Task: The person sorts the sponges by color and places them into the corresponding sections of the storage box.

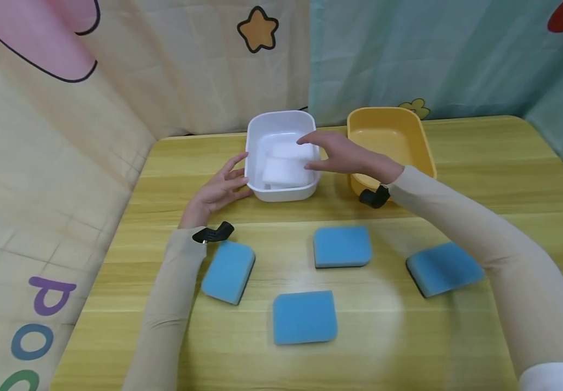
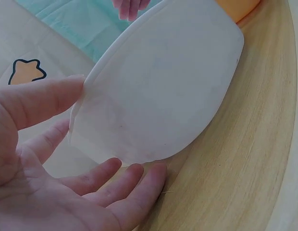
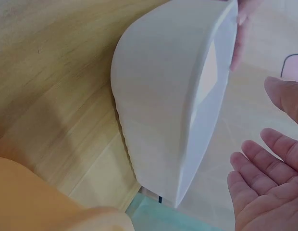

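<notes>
White tub (image 1: 283, 194) at twelve o'clock on wooden table (image 1: 384, 347), left hand (image 1: 219, 190) loosely spread against its nine o'clock wall, right hand (image 1: 337, 152) empty, fingers parted above its three o'clock side, yellow tub (image 1: 391, 130) at three, blue sponges (image 1: 342, 246) from four to seven.

Blue sponges (image 1: 228, 271) (image 1: 342, 246) (image 1: 305, 317) (image 1: 444, 270): four in all, each lying singly on the table
Tubs: two, one white tub (image 1: 283, 195) and one yellow tub (image 1: 390, 138)
White block (image 1: 286, 172) inside the white tub: at least one; whether a second lies behind it cannot be told
Hands: two, one left hand (image 1: 219, 188) and one right hand (image 1: 337, 152)
Beige sleeves (image 1: 161, 309) (image 1: 501, 255): two
Black wrist devices (image 1: 213, 233) (image 1: 375, 196): two
Table (image 1: 379, 331): one
Orange star (image 1: 258, 30) on the cloth: one
Yellow flower (image 1: 415, 107): one
Printed letters (image 1: 52, 296) (image 1: 32, 341): three, the lowest cut off by the edge
</notes>
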Tool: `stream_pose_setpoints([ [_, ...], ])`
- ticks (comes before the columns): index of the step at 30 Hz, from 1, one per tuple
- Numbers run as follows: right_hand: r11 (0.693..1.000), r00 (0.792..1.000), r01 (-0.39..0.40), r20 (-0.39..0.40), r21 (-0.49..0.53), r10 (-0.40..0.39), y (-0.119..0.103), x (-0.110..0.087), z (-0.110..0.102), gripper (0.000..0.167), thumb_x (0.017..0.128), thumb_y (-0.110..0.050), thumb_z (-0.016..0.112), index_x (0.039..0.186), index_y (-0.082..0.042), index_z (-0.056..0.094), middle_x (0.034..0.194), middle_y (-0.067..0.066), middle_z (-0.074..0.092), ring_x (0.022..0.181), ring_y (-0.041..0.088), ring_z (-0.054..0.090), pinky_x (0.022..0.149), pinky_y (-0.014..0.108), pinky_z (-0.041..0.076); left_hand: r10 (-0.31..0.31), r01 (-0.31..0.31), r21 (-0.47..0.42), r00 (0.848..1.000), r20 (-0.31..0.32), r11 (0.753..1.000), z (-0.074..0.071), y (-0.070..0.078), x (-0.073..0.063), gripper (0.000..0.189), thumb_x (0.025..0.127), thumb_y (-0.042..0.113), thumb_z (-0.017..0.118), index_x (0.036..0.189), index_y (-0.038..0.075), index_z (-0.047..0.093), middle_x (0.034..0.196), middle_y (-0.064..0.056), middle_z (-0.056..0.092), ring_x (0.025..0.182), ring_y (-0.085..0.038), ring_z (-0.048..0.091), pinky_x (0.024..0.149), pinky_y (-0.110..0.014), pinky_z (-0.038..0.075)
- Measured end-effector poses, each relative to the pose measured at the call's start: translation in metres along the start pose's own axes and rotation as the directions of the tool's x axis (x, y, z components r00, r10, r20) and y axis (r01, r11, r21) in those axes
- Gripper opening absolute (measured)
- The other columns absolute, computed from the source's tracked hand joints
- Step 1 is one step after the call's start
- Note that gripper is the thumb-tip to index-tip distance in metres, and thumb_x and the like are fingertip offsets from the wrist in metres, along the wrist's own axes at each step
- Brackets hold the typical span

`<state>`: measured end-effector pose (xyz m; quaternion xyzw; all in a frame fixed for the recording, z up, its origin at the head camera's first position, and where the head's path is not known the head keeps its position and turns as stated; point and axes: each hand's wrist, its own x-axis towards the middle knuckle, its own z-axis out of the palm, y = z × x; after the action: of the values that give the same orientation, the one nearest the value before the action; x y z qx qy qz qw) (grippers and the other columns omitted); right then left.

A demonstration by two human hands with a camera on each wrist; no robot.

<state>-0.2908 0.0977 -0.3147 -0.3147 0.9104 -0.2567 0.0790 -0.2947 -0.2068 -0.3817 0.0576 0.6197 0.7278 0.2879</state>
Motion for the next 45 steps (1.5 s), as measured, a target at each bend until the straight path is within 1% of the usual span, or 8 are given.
stream_pose_setpoints([
  [9,0.998,0.993,0.046,-0.111,0.031,-0.043,-0.002,-0.012,-0.009,0.052,0.087,-0.020,0.067,0.133,-0.002,0.049,0.138,0.016,0.050,0.128,0.032,0.044,0.110,0.046,0.034,0.000,0.001,0.032,1.000,-0.030,0.999,-0.004,0.001,-0.002,0.063,0.096,0.003,0.047,0.145,0.036,0.025,0.137,-0.003,0.036,0.115,-0.016,0.046,0.115,-0.052,0.024],
  [14,0.998,0.988,0.037,-0.150,0.047,-0.029,0.002,-0.017,-0.012,0.052,0.088,-0.020,0.066,0.134,-0.004,0.049,0.139,0.014,0.050,0.129,0.030,0.044,0.110,0.046,0.034,0.010,-0.009,0.036,0.999,-0.035,0.999,-0.006,0.004,-0.006,0.066,0.097,0.007,0.045,0.148,0.036,0.014,0.139,-0.006,0.036,0.114,-0.016,0.048,0.115,-0.055,0.022],
  [19,0.998,0.984,0.010,-0.180,0.070,0.003,0.006,-0.024,-0.016,0.051,0.089,-0.019,0.064,0.135,-0.005,0.048,0.140,0.015,0.049,0.131,0.031,0.043,0.111,0.048,0.033,0.021,-0.016,0.079,0.998,-0.066,0.997,-0.008,0.009,-0.010,0.072,0.097,0.011,0.047,0.150,0.034,0.005,0.151,-0.013,0.024,0.121,-0.020,0.045,0.114,-0.054,0.024],
  [26,0.998,0.964,-0.004,-0.265,0.065,0.021,0.019,-0.036,-0.022,0.048,0.090,-0.019,0.062,0.135,-0.006,0.048,0.139,0.014,0.049,0.130,0.031,0.043,0.109,0.049,0.034,-0.027,0.044,0.125,0.991,-0.131,0.991,-0.006,0.017,-0.012,0.068,0.099,0.020,0.044,0.151,0.028,0.001,0.156,-0.013,0.019,0.139,-0.030,0.032,0.116,-0.046,0.027],
  [29,0.996,0.943,-0.009,-0.331,0.091,0.039,0.027,-0.046,-0.024,0.048,0.090,-0.017,0.062,0.134,-0.005,0.048,0.138,0.015,0.050,0.130,0.031,0.044,0.110,0.047,0.034,-0.032,0.053,0.151,0.990,-0.137,0.987,-0.003,0.019,-0.013,0.068,0.099,0.020,0.043,0.151,0.025,0.000,0.156,-0.014,0.018,0.140,-0.030,0.030,0.116,-0.045,0.026],
  [32,0.982,0.914,-0.010,-0.396,0.187,0.085,0.035,-0.056,-0.024,0.048,0.091,-0.014,0.061,0.135,-0.002,0.047,0.139,0.018,0.048,0.131,0.031,0.043,0.112,0.044,0.033,0.004,0.030,0.216,0.988,-0.154,0.976,-0.003,0.023,-0.021,0.068,0.099,0.019,0.043,0.151,0.023,-0.001,0.156,-0.016,0.016,0.140,-0.032,0.027,0.116,-0.047,0.026],
  [38,0.883,0.843,0.024,-0.484,0.469,0.235,0.049,-0.079,-0.021,0.048,0.093,-0.014,0.057,0.137,-0.002,0.044,0.142,0.013,0.045,0.136,0.023,0.039,0.115,0.030,0.030,0.098,-0.013,0.397,0.976,-0.197,0.918,-0.005,0.037,-0.037,0.070,0.099,0.023,0.045,0.151,0.018,-0.001,0.154,-0.020,0.016,0.141,-0.036,0.023,0.113,-0.051,0.029],
  [45,0.833,0.762,0.039,-0.556,0.552,0.332,0.062,-0.099,-0.022,0.047,0.093,-0.015,0.057,0.136,-0.002,0.045,0.140,0.012,0.046,0.133,0.018,0.042,0.111,0.020,0.033,0.172,-0.038,0.516,0.961,-0.216,0.856,-0.003,0.042,-0.050,0.071,0.098,0.025,0.045,0.152,0.017,-0.001,0.152,-0.023,0.019,0.139,-0.036,0.027,0.112,-0.052,0.029],
])
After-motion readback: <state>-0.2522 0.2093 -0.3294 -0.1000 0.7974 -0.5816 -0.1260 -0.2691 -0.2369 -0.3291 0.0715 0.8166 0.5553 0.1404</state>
